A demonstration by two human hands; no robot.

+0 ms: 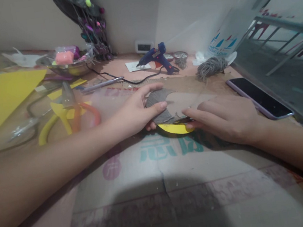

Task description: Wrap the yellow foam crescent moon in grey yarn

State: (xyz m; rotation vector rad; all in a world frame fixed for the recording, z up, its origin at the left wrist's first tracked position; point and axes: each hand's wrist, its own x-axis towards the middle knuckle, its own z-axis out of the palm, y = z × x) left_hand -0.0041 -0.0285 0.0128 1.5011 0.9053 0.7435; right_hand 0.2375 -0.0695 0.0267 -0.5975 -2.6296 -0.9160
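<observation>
My left hand [150,108] is closed on the left side of a flat round disc [160,104], thumb on top and fingers behind and below. Grey yarn seems to cover part of the disc, while its right part looks plain and tan. A curved yellow paper edge [177,128] sticks out under the disc's near side. My right hand [225,117] is closed at the disc's lower right edge, around what looks like scissors [184,120]. Only a bit of dark blade shows; the handles are mostly hidden in my fingers.
A printed cardboard sheet [139,184] lies under my hands. Behind stand a blue glue gun [156,57] with its cord and a grey yarn bundle [211,67]. A phone [260,98] and a clear bottle [235,27] are right; pliers [67,107] and yellow paper [3,102] left.
</observation>
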